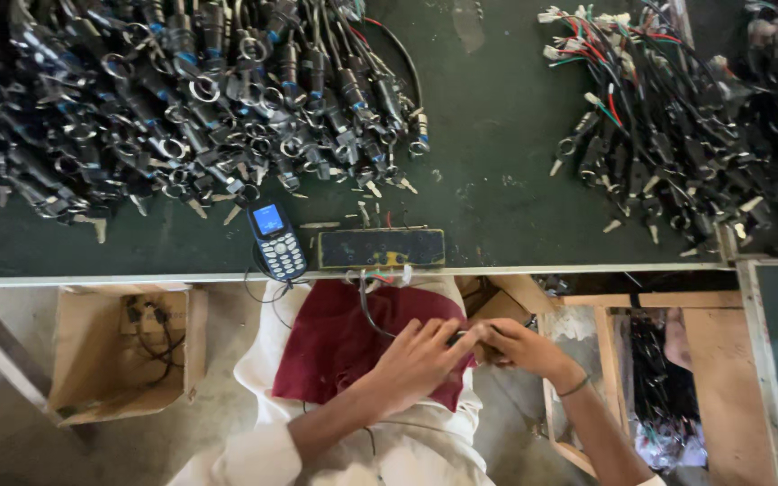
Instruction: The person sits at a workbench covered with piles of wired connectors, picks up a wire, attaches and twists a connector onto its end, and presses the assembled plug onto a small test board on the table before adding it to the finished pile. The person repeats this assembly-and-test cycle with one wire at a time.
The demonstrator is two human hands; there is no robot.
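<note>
Below the table edge, my left hand [420,355] and my right hand [520,346] meet over my lap. Between their fingertips they pinch a small black part [457,338]. A thin black cable [366,310] runs from that part up toward a dark rectangular box [380,247] at the edge of the green table [488,135]. A maroon cloth [339,342] lies across my lap under the hands. My fingers hide most of the part.
A large heap of black wired key-switch parts [182,99] covers the table's left, with a smaller heap with coloured wires [668,126] at the right. A small keypad phone [276,241] lies near the edge. A cardboard box [119,351] stands at the left and a wooden crate [668,387] at the right.
</note>
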